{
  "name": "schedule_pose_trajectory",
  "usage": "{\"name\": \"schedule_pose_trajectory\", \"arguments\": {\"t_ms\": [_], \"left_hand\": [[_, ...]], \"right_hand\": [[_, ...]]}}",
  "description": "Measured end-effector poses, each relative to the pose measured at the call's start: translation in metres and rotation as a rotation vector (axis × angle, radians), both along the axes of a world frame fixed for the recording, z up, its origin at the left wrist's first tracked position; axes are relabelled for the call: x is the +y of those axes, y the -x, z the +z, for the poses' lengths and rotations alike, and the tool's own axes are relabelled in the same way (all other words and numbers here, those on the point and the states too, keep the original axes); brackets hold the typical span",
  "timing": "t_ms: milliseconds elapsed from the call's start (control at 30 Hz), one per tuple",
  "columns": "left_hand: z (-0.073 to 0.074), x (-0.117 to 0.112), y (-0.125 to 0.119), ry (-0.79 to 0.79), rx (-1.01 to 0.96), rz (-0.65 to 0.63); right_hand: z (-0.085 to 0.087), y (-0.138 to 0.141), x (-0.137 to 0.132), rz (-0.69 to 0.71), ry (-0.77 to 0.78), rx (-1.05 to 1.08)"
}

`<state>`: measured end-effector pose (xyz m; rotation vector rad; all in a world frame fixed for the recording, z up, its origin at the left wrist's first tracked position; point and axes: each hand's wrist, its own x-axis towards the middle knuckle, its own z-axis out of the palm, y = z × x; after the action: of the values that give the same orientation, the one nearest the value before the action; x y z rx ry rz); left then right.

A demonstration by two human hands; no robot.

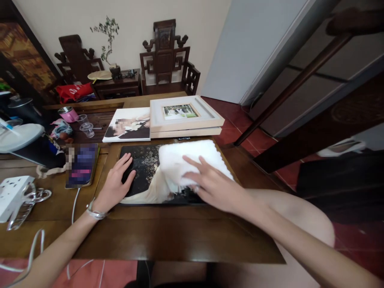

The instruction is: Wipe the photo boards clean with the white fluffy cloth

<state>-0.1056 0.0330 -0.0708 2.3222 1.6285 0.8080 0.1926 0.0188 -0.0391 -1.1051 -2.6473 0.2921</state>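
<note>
A dark glossy photo panel (141, 160) showing a pale, flowing dress lies flat on the wooden table. Over its right part is spread a fluffy white cloth (174, 154) with a scalloped edge. My right hand (214, 186) has hold of the cloth from above, pressing it onto the panel with bent fingers; the cloth hides that part of the picture. My left hand (115, 182), a silver bracelet at its wrist, rests palm down on the panel's left edge, fingers stretched out and thumb apart.
Behind the panel lie a white-edged photo print (129, 124) and stacked pale wooden frames (186, 116). To the left are a phone (82, 166) on a white cable, a power strip (15, 196), a clear hair claw (25, 204), a dark tumbler (39, 148) and a pink cup (68, 115).
</note>
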Motion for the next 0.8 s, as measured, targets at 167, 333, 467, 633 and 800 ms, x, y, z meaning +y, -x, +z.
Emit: {"name": "schedule_pose_trajectory", "arguments": {"t_ms": [167,333,467,633,800], "left_hand": [[-0.001,-0.001,0.001,0.0,-0.014,0.009],[0.0,-0.001,-0.001,-0.003,-0.025,0.027],[0.001,-0.001,-0.003,-0.013,-0.029,0.035],[0.002,0.0,-0.003,-0.013,-0.022,0.035],[0.005,-0.001,-0.002,-0.008,-0.014,0.028]], "right_hand": [[0.002,0.01,0.05,-0.097,-0.005,-0.034],[-0.007,0.011,0.003,-0.041,-0.047,0.007],[-0.012,0.008,-0.058,0.061,-0.018,0.081],[-0.004,0.01,-0.069,0.138,0.095,0.075],[0.003,0.018,-0.001,0.028,0.071,0.05]]}}
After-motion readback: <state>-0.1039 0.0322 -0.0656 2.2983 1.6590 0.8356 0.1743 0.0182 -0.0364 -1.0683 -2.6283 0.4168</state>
